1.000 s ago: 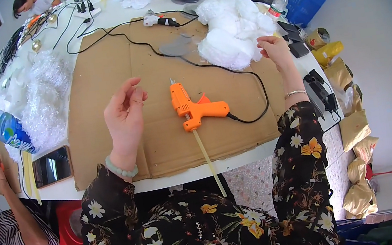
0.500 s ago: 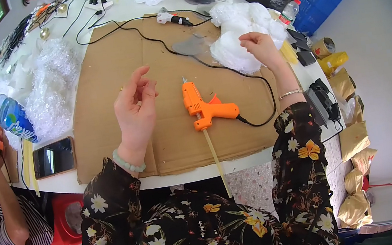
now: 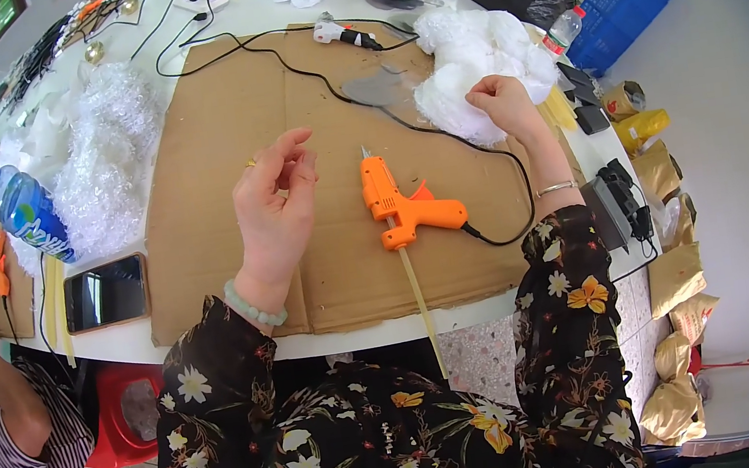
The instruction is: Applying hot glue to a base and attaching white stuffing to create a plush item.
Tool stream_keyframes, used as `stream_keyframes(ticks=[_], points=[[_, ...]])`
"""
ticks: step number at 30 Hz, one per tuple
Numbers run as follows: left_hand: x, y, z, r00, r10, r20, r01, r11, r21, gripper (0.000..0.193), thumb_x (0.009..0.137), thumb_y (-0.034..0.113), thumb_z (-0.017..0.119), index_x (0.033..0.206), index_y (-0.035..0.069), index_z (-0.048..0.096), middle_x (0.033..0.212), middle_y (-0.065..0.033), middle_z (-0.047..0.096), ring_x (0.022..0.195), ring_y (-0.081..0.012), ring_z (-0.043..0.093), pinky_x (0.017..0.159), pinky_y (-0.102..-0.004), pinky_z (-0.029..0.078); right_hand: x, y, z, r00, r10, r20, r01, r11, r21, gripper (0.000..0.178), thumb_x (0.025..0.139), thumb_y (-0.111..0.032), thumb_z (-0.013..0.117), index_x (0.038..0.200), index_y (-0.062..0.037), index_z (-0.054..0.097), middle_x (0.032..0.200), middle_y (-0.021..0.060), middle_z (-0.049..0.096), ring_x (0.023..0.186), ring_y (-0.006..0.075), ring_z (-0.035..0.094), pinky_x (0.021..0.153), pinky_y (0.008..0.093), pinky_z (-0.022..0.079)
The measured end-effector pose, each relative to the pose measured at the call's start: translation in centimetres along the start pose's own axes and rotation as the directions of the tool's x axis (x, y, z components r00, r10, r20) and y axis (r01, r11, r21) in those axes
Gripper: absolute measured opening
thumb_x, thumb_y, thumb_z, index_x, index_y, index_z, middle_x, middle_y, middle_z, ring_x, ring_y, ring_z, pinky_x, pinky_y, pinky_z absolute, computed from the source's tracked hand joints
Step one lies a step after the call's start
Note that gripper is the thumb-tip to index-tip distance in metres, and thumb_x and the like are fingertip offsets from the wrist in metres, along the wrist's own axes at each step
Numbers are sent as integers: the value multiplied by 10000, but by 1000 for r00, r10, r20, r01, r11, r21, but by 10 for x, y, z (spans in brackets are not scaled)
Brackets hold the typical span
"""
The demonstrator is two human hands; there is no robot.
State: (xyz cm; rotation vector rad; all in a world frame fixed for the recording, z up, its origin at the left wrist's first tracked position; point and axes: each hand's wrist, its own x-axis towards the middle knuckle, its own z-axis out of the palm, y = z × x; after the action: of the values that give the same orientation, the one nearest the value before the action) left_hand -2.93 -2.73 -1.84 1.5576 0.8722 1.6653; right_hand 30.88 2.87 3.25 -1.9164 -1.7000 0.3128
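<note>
Centrally, two bare hands are raised over a sheet of cardboard [image 3: 203, 172], apart from each other. The left hand [image 3: 276, 195] has its fingers loosely curled, the thumb close to the index finger; whether anything fine lies between them cannot be told. The right hand [image 3: 502, 108] has thumb and fingertips drawn together in a pinch; again, whether they grasp something cannot be told. Between the two grips, and nearer the wearer than the right one, an orange glue gun [image 3: 388, 197] lies on the cardboard, touched by neither hand. Its nozzle points away from the wearer, and a glue stick [image 3: 418, 300] runs from its rear past the table edge. A black cord [image 3: 525, 184] loops from its handle beneath the right forearm. Just beyond the right grip sits white fluff [image 3: 483, 51]; contact cannot be judged. Farther off, between the grips, are a grey translucent piece [image 3: 380, 89] and a white glue gun [image 3: 347, 36]. Left of the left grip lie a phone [image 3: 105, 293] and a pile of shiny tinsel [image 3: 109, 147].
</note>
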Motion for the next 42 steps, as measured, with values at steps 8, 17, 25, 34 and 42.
stream_keyframes(ticks=[8, 17, 25, 34, 42], points=[[1, -1, -1, 1000, 3, -5, -3, 1000, 10, 196, 842, 4, 588, 1032, 11, 635, 787, -59, 593, 649, -106, 568, 581, -229, 469, -14, -23, -5, 995, -62, 74, 72, 987, -143, 173, 756, -144, 688, 852, 0, 670, 760, 35, 624, 700, 97, 539, 627, 248, 443], [1, 0, -2, 1000, 5, -2, -5, 1000, -8, 207, 842, -11, 576, 1039, 14, 634, 804, -55, 588, 648, -102, 563, 581, -228, 469, -5, -8, -20, 995, 61, 82, -74, 985, 154, 136, 780, -122, 651, 862, -14, 660, 797, 5, 626, 744, 86, 537, 687, 240, 433], [1, -1, -3, 1000, -24, 4, 24, 999, -37, 203, 841, -10, 576, 1035, 10, 634, 803, -55, 591, 646, -102, 568, 584, -220, 469, 0, -6, -21, 994, 49, 97, -79, 939, 335, 118, 792, -115, 640, 853, -14, 643, 775, 8, 614, 739, 90, 544, 698, 234, 433], [-5, 22, 2, 999, 45, 10, -45, 999, 5, 191, 834, -14, 582, 1015, 12, 638, 766, -53, 601, 638, -102, 580, 586, -232, 468, -4, -2, -9, 1000, -9, -10, 11, 961, 275, 128, 760, -39, 641, 875, 10, 613, 753, 29, 611, 693, 94, 555, 616, 226, 443], [70, 58, 84, 838, 279, 468, -387, 910, 151, 205, 798, 77, 595, 990, 31, 644, 818, -134, 632, 741, -267, 603, 655, -330, 480, -9, 15, -26, 997, -79, 3, 75, 956, 285, 139, 763, -22, 649, 894, -10, 606, 807, 3, 600, 729, 78, 544, 661, 221, 451]])
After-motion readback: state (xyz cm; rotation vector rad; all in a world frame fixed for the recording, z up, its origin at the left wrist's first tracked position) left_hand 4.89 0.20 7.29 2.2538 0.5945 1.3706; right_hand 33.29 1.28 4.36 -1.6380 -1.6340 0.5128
